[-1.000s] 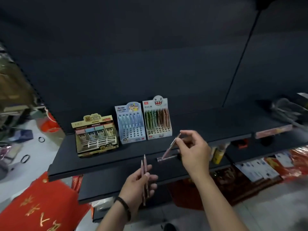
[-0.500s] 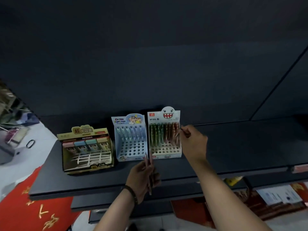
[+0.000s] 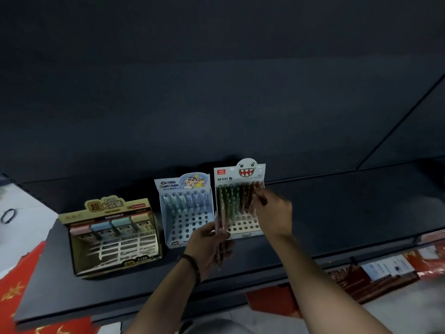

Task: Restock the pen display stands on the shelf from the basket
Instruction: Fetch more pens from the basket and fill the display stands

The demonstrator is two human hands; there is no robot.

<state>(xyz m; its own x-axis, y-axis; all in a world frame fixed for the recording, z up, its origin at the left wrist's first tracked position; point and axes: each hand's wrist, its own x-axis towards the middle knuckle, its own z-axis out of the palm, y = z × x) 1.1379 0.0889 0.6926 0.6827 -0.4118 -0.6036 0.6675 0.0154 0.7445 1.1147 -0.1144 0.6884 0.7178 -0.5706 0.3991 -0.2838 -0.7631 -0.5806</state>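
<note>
Reaching further in than a moment ago, the right hand (image 3: 274, 213) now sits against the ghost-faced stand (image 3: 240, 174). That stand rests on the dark shelf (image 3: 349, 213), with the yellow box (image 3: 113, 237) well to its left and the blue stand (image 3: 185, 213) just beside it on the left. In front of it the left hand (image 3: 204, 239) grips spare pens (image 3: 222, 218). The right hand pinches one pen (image 3: 262, 198) at its top-right row.

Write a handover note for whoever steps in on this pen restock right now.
Left hand: holds spare pink pens upright, in front of the stands.
Right hand: pinches one pen at the right edge of the monster-face stand.
Done: that stand's upper rows are filled.
Left: seat this pen, place the spares; blue cartoon stand has many empty holes.
Basket not in view.
</note>
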